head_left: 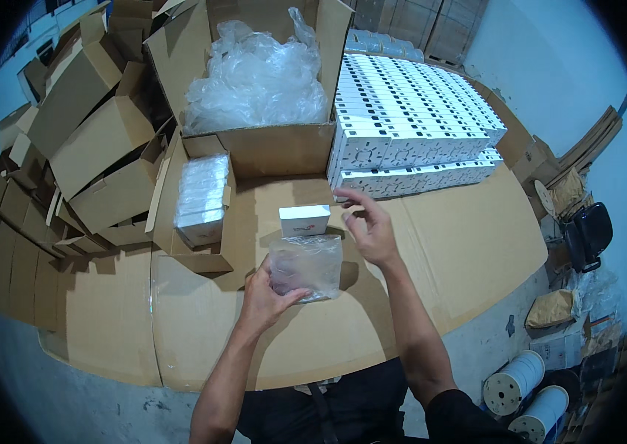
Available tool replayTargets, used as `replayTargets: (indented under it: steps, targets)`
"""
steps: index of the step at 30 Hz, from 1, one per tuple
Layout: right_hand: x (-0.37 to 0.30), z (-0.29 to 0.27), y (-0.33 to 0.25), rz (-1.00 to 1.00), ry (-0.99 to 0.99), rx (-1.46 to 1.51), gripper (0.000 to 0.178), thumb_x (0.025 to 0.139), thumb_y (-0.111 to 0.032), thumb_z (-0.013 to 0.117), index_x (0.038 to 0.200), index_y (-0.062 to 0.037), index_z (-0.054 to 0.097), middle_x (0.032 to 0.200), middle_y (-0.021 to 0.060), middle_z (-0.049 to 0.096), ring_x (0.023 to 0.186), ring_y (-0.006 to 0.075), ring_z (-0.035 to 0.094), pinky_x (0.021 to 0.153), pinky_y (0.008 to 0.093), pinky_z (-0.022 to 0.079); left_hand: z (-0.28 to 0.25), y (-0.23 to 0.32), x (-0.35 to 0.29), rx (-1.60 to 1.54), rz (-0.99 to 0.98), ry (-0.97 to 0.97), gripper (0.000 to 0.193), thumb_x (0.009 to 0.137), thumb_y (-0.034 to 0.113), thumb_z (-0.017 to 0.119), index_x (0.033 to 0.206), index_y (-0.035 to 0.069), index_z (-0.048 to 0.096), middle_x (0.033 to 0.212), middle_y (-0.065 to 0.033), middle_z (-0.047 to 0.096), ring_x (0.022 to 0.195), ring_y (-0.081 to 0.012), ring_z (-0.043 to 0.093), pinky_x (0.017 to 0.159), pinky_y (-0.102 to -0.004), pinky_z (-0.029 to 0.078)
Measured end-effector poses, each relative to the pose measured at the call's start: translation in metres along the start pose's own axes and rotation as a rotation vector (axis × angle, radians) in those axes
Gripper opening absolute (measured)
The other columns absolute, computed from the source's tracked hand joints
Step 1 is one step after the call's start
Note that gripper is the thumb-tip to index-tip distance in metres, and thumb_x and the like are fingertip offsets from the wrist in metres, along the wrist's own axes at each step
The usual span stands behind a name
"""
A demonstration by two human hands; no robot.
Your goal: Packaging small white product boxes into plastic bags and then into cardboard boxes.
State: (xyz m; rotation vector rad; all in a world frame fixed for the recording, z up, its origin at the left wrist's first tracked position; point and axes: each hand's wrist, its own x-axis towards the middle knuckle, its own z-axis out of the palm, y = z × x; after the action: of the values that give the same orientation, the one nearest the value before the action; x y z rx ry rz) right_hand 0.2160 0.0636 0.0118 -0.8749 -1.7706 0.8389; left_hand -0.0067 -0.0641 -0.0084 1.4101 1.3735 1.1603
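My left hand is closed on the near left side of a clear plastic bag, with the thumb along its lower edge. Just past the bag's far edge sits a small white box with a printed mark; whether its near end lies inside the bag I cannot tell. My right hand is raised to the right of the white box, holding nothing, its fingers part curled and apart. Its fingertips are close to the near corner of a big stack of white boxes.
An open carton at left holds a row of plastic-wrapped boxes. Behind stands a larger carton full of crumpled clear bags. Empty brown cartons pile up at far left. Cable spools stand on the floor at lower right.
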Motion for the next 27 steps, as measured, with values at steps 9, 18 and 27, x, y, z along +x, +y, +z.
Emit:
replayTargets:
  steps: [9, 18, 27]
  targets:
    - [-0.01, 0.034, 0.016, 0.184, -0.023, 0.204, 0.05, 0.089, 0.006, 0.07, 0.136, -0.0085, 0.062, 0.118, 0.0063, 0.067, 0.097, 0.0131, 0.063, 0.081, 0.0271, 0.057, -0.01, -0.008, 0.007, -0.054, -0.025, -0.054, 0.066, 0.079, 0.006, 0.084, 0.136, 0.001, 0.051, 0.118, -0.0144, 0.068, 0.108, -0.0221, 0.067, 0.095, -0.0373, 0.055]
    - [-0.011, 0.035, 0.0, 0.124, 0.229, 0.4, 0.034, 0.091, 0.007, 0.068, 0.12, 0.0019, 0.052, 0.107, 0.0134, 0.064, 0.094, 0.018, 0.069, 0.078, 0.0302, 0.062, -0.012, -0.01, 0.006, -0.123, -0.039, -0.085, 0.064, 0.082, 0.007, 0.082, 0.138, -0.001, 0.05, 0.12, -0.0132, 0.067, 0.111, -0.0206, 0.065, 0.098, -0.0357, 0.053]
    - [-0.013, 0.02, -0.01, 0.201, 0.149, 0.634, 0.029, 0.094, 0.0, 0.069, 0.114, -0.0032, 0.048, 0.1, 0.0109, 0.064, 0.093, 0.0177, 0.068, 0.079, 0.0318, 0.062, -0.014, -0.003, 0.005, -0.106, -0.096, -0.088, 0.064, 0.082, 0.006, 0.083, 0.137, -0.001, 0.051, 0.121, -0.0129, 0.067, 0.112, -0.0192, 0.065, 0.099, -0.0347, 0.052]
